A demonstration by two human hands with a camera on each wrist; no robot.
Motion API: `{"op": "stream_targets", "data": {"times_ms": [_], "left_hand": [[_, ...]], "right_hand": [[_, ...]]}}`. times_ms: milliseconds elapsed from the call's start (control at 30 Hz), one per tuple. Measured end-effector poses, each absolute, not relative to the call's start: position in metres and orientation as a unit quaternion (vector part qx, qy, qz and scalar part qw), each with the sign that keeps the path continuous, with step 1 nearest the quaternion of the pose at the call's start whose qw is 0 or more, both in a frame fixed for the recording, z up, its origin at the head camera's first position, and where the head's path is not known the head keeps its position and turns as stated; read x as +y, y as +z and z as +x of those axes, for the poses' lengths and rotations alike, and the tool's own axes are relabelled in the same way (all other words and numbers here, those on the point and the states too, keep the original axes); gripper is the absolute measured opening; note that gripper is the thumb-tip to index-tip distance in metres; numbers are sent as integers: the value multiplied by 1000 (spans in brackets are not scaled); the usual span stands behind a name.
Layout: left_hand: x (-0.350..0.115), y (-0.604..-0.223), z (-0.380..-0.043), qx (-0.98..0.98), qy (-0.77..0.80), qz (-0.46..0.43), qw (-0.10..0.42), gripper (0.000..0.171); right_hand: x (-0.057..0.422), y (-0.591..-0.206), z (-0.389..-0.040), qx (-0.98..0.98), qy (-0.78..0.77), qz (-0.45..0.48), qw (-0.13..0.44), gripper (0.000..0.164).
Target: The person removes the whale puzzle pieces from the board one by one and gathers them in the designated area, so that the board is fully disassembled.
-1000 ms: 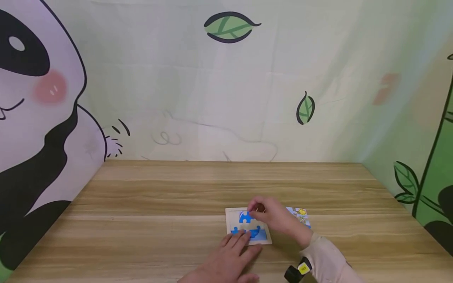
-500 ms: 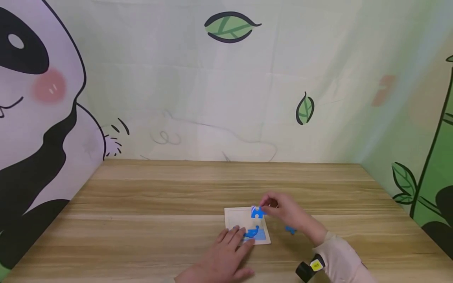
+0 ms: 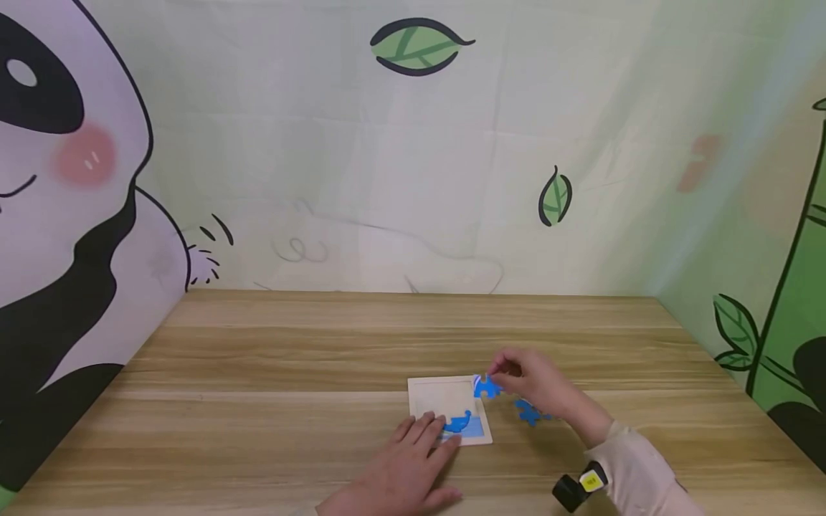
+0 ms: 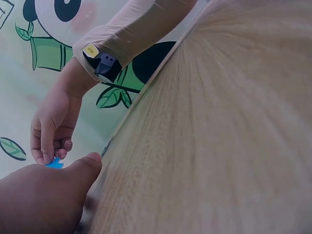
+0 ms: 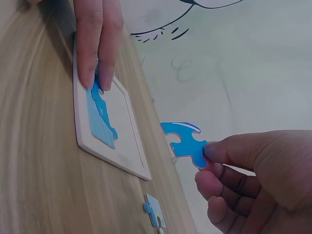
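A square wooden puzzle tray point(image 3: 442, 394) lies on the table, with blue puzzle pieces point(image 3: 458, 424) set along its near side. My left hand point(image 3: 403, 466) rests its outstretched fingers over that near left part, covering some of the pieces. Between thumb and fingertips my right hand point(image 3: 538, 383) pinches a blue puzzle piece point(image 5: 183, 141) with a white streak, held up at the tray's far right corner. The right wrist view shows the tray's upper area as bare wood. In the left wrist view, the pinched piece point(image 4: 54, 164) peeks out below the right hand's fingertips.
Loose puzzle pieces point(image 3: 529, 411) lie on the table to the right of the tray, partly hidden by the right hand. One loose piece point(image 5: 154, 210) shows in the right wrist view. Behind the wooden table point(image 3: 290, 358) stands a cartoon panda backdrop point(image 3: 323, 143).
The right hand has moved right, carrying the blue piece from over the tray to its right corner. Loose blue pieces beside the tray have come into view. The left hand has barely shifted.
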State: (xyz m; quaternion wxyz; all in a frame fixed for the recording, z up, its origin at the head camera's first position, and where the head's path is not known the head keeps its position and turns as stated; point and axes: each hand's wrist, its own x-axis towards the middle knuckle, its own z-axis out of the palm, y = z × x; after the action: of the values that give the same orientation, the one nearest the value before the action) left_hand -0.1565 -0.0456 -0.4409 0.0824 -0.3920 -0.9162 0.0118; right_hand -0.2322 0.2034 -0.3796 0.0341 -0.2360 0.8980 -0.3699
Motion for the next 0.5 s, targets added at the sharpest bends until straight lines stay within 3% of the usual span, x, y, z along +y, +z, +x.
{"op": "stream_targets", "data": {"times_ms": [500], "left_hand": [[-48,-443,-156,-914,15,-397,83,67]], "right_hand": [[218,-391,-233,896,-360,-259,30,5]]}}
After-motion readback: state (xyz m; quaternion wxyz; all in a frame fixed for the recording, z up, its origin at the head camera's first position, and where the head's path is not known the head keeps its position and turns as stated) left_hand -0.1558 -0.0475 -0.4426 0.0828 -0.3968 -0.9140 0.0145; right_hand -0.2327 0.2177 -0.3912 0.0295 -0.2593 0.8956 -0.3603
